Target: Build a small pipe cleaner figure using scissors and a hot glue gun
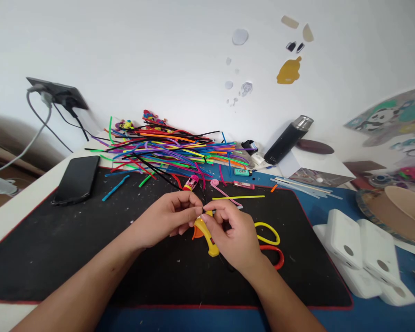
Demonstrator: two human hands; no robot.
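Note:
My left hand and my right hand meet over the black mat, fingertips pinched together. Between them is a small, thin black piece of pipe cleaner, mostly hidden by the fingers. Just under the fingertips lies a yellow glue gun with an orange trigger and a small lit light. Scissors with one yellow and one red handle lie partly behind my right hand. Beyond my fingers are a pink and yellow figure, a pink spiral-ended pipe cleaner and a straight yellow one.
A big heap of coloured pipe cleaners lies against the wall. On the left is a black phone. At right are a black thermos, glue sticks, white box-shaped devices and a round basket. A green lighter lies behind the mat.

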